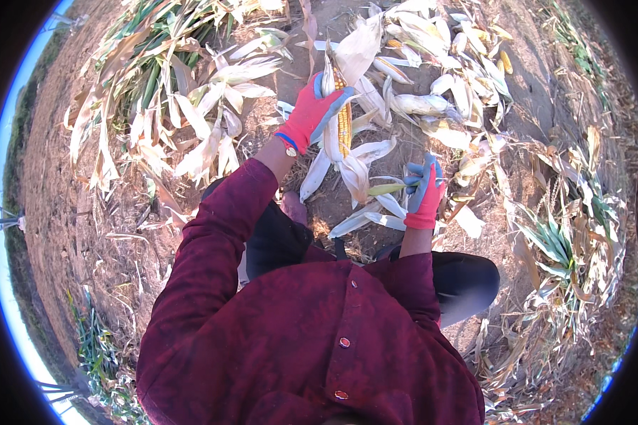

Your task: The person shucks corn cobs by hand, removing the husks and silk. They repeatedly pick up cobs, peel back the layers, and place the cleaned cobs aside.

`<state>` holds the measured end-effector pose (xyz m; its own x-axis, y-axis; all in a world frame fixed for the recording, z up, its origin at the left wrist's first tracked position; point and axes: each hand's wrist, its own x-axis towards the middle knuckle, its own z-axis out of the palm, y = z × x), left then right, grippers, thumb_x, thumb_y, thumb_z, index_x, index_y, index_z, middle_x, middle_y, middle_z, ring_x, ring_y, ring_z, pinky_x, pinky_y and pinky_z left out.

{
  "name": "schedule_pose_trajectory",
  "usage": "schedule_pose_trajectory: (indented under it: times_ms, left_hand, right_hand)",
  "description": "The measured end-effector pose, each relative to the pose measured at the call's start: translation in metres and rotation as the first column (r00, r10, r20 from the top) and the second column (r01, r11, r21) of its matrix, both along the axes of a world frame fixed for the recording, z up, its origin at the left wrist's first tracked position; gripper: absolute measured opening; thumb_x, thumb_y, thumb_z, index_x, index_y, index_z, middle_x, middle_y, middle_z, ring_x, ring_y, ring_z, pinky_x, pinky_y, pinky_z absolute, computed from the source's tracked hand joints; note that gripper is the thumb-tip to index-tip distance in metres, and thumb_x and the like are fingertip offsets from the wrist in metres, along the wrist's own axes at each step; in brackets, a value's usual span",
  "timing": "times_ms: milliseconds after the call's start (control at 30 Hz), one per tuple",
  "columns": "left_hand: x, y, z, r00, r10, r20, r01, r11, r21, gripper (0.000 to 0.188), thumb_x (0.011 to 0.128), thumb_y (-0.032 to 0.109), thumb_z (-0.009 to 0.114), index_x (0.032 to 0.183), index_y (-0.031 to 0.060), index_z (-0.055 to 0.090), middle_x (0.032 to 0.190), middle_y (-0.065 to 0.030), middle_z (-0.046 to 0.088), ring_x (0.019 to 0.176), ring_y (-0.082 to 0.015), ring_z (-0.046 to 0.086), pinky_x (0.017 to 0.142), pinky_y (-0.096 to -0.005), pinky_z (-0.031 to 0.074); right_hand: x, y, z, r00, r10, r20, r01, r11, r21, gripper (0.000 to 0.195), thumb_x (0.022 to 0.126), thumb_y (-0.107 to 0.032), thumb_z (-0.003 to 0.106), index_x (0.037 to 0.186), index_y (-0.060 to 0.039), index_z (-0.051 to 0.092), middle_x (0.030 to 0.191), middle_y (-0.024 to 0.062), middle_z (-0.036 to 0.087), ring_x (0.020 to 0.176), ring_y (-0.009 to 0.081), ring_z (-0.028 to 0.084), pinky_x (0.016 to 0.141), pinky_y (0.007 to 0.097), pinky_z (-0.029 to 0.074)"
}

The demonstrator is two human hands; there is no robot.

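Observation:
My left hand (313, 109), in a red glove with grey-blue palm and fingers, grips a partly husked ear of corn (343, 127). Its yellow kernels show in a long strip, with pale dry husk around the sides. Folded-back husk leaves (354, 178) spread from its lower end. In a matching glove, my right hand (424, 186) has its fingers curled around one end of a pale green strip of husk or stalk (387, 188). That strip's other end lies against the folded-back husk; whether it is joined there cannot be told.
Husked and unhusked ears (430, 103) lie heaped on the soil ahead and to the right. Cut corn stalks with dry leaves (154, 74) are piled at the front left. More dry stalks (563, 255) lie at the right. Loose husks (361, 220) litter the ground before my legs.

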<state>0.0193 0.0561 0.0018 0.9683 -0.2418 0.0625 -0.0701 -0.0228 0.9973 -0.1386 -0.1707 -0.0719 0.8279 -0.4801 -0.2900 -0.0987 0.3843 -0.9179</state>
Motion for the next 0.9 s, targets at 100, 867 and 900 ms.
schedule_pose_trajectory:
  times_ms: [100, 867, 900]
  left_hand:
    - [-0.015, -0.016, 0.001, 0.988, -0.114, -0.105, 0.097, 0.983, -0.158, 0.046, 0.087, 0.03, 0.067, 0.119, 0.0022, 0.051, 0.106, -0.0051, 0.059, 0.095, -0.0108, 0.055, 0.085, -0.0283, 0.046]
    - [-0.035, -0.025, -0.024, 0.975, 0.04, -0.221, -0.063, 0.993, -0.099, 0.043, 0.096, 0.039, 0.049, 0.098, -0.002, 0.061, 0.086, -0.0055, 0.063, 0.076, -0.0108, 0.056, 0.07, -0.0283, 0.046]
    - [-0.035, -0.024, -0.028, 0.972, 0.023, -0.232, -0.068, 0.98, -0.188, 0.042, 0.097, 0.037, 0.048, 0.101, -0.0025, 0.061, 0.087, -0.0057, 0.064, 0.077, -0.0116, 0.057, 0.071, -0.0285, 0.046]
  right_hand:
    - [0.009, 0.042, 0.01, 0.972, 0.09, 0.218, -0.034, 0.968, -0.249, 0.068, 0.081, -0.029, 0.072, 0.135, -0.0021, 0.04, 0.103, 0.0138, 0.063, 0.086, 0.0158, 0.063, 0.069, 0.0265, 0.052]
    - [-0.02, 0.098, 0.024, 0.877, 0.481, 0.016, -0.429, 0.797, -0.425, 0.065, 0.068, -0.021, 0.079, 0.122, -0.0022, 0.047, 0.102, 0.0083, 0.064, 0.093, 0.0179, 0.062, 0.079, 0.0326, 0.05]
    - [-0.021, 0.097, 0.021, 0.854, 0.509, 0.104, -0.457, 0.831, -0.316, 0.064, 0.07, -0.017, 0.078, 0.123, -0.0015, 0.047, 0.103, 0.0069, 0.063, 0.094, 0.0156, 0.061, 0.08, 0.031, 0.049]
